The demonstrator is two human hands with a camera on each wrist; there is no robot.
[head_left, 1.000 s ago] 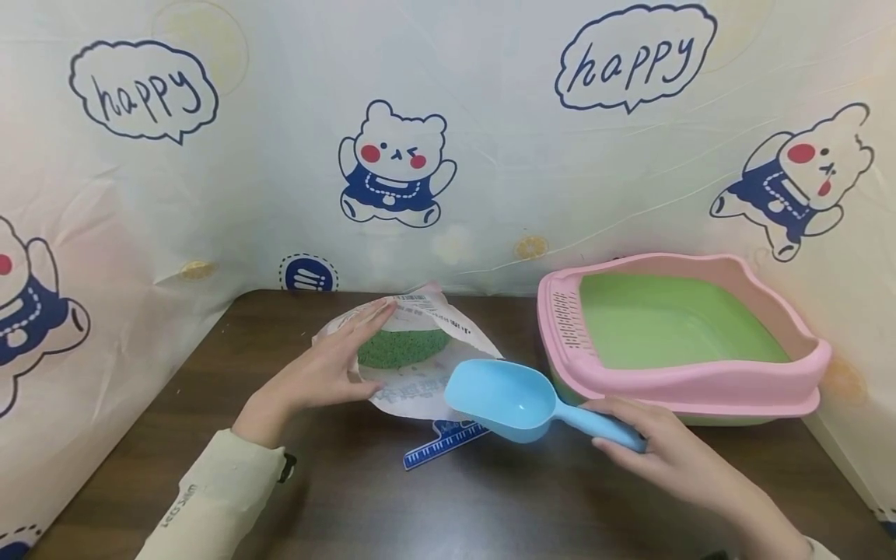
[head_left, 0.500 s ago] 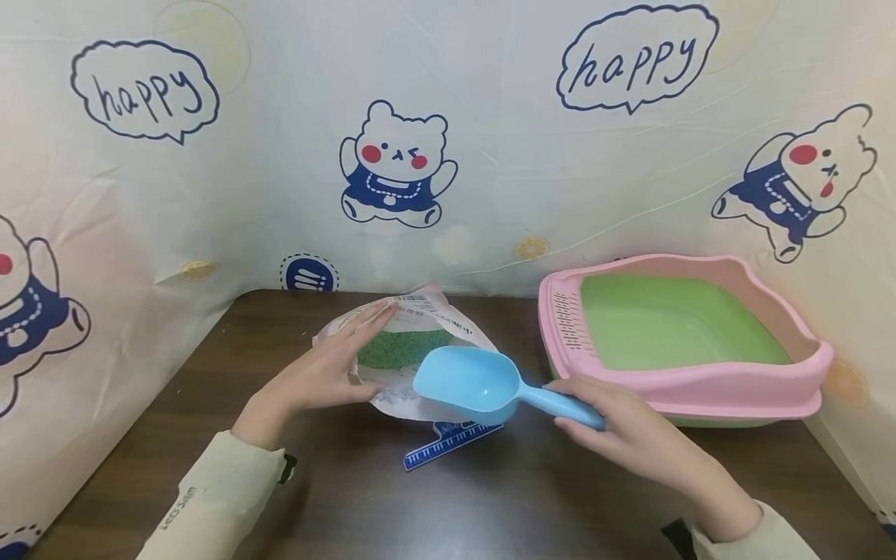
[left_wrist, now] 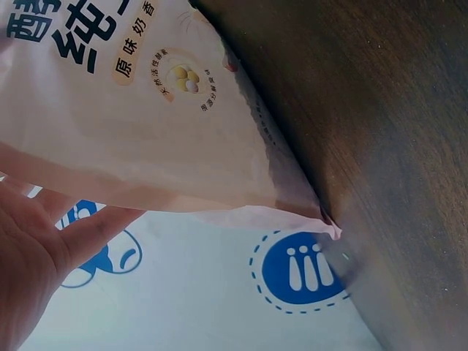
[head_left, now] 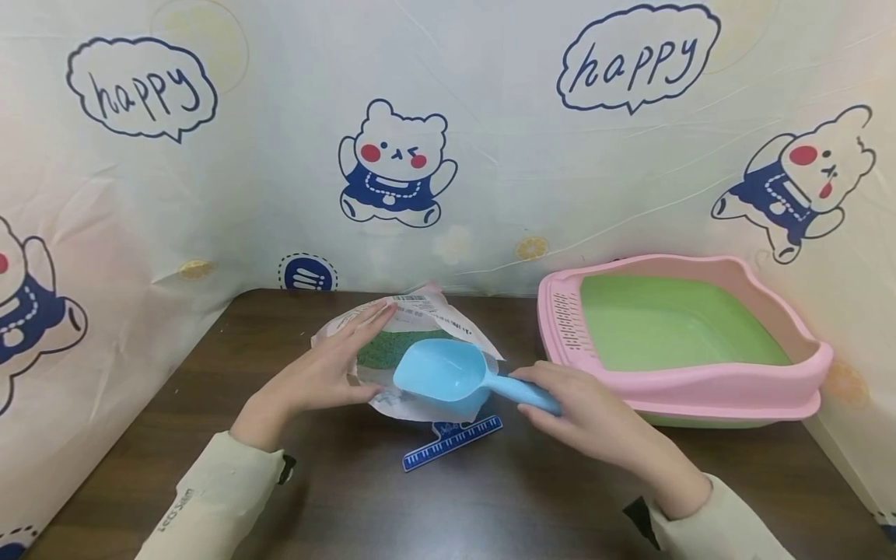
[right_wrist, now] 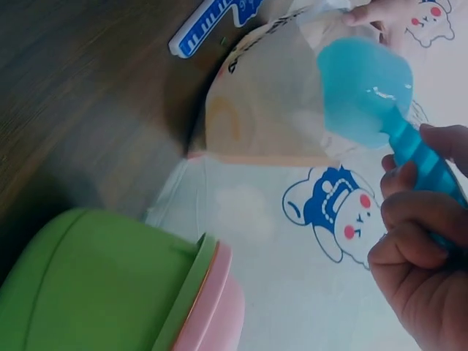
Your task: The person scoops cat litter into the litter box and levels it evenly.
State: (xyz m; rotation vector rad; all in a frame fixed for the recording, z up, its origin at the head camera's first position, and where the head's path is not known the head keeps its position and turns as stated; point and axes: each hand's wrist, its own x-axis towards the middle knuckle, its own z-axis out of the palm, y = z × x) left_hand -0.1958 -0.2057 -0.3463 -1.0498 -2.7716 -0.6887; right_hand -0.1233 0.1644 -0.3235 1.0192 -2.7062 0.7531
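My right hand [head_left: 584, 412] grips the handle of a light blue scoop [head_left: 437, 372], fingers curled round it. The scoop's bowl hangs over the mouth of a pale printed bag [head_left: 458, 320] and looks bare inside. Green granules [head_left: 381, 350] show within the bag, partly covered by the scoop. At the bag's left side my left hand [head_left: 315, 377] rests on the rim, fingers fairly straight and thumb spread apart from them. Up close in the left wrist view, the bag's printed face [left_wrist: 146, 131] hides part of that hand.
A pink-rimmed litter box [head_left: 700, 393] with a green inside stands at the right of the dark wooden table [head_left: 364, 498]. Just in front of the bag lies a blue clip [head_left: 453, 443] with a piano-key pattern. A printed cloth [head_left: 504, 194] hangs behind.
My right hand has carried the scoop leftward, from beside the bag's right edge to over its mouth. The left hand and the bag have stayed nearly still.
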